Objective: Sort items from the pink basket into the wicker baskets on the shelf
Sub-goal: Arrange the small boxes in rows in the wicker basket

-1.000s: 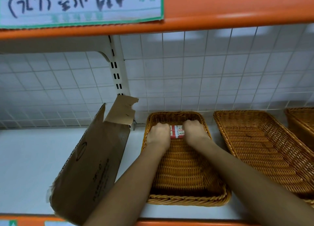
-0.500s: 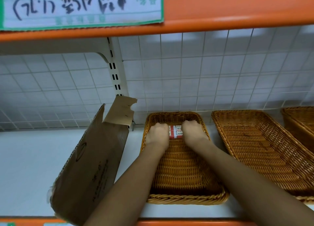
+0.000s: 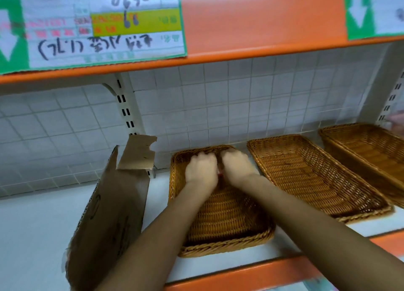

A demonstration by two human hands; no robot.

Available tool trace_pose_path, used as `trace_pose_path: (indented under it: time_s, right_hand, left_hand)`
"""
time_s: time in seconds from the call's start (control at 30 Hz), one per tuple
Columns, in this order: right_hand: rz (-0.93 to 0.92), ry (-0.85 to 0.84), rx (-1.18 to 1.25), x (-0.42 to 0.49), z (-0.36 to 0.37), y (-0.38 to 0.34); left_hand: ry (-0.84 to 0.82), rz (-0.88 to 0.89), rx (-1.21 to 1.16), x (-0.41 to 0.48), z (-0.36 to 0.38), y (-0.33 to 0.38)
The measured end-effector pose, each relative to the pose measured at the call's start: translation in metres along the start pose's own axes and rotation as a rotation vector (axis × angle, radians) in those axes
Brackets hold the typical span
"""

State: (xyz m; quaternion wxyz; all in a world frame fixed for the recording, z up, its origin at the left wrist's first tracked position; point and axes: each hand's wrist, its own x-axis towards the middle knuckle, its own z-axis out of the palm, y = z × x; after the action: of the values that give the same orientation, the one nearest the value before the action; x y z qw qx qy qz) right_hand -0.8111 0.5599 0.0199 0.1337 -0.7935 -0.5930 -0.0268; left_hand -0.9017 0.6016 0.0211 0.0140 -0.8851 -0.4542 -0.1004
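The left hand [image 3: 202,170] and right hand [image 3: 237,167] are set close together at the far end of the left wicker basket [image 3: 218,247], fingers curled over a mostly hidden red item [image 3: 220,174], probably being tucked against the back rim; grip cannot be told.

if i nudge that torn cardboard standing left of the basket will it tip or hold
Probably tips: the cardboard stands on edge, leaning, with no visible brace. Likely light and bendy, since its torn top flap folds over.
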Motion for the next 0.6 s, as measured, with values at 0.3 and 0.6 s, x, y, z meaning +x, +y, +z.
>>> trace_pose_path:
  time_s: [0.3, 0.6]
  right_hand:
    - [0.169, 0.175, 0.006, -0.068, -0.041, 0.082]
    - [0.421, 0.213, -0.045, -0.164, -0.096, 0.223]
  left_hand:
    - [0.146, 0.300, -0.044, -0.014, -0.013, 0.103]
    - [0.164, 0.538, -0.131, -0.037, -0.010, 0.268]
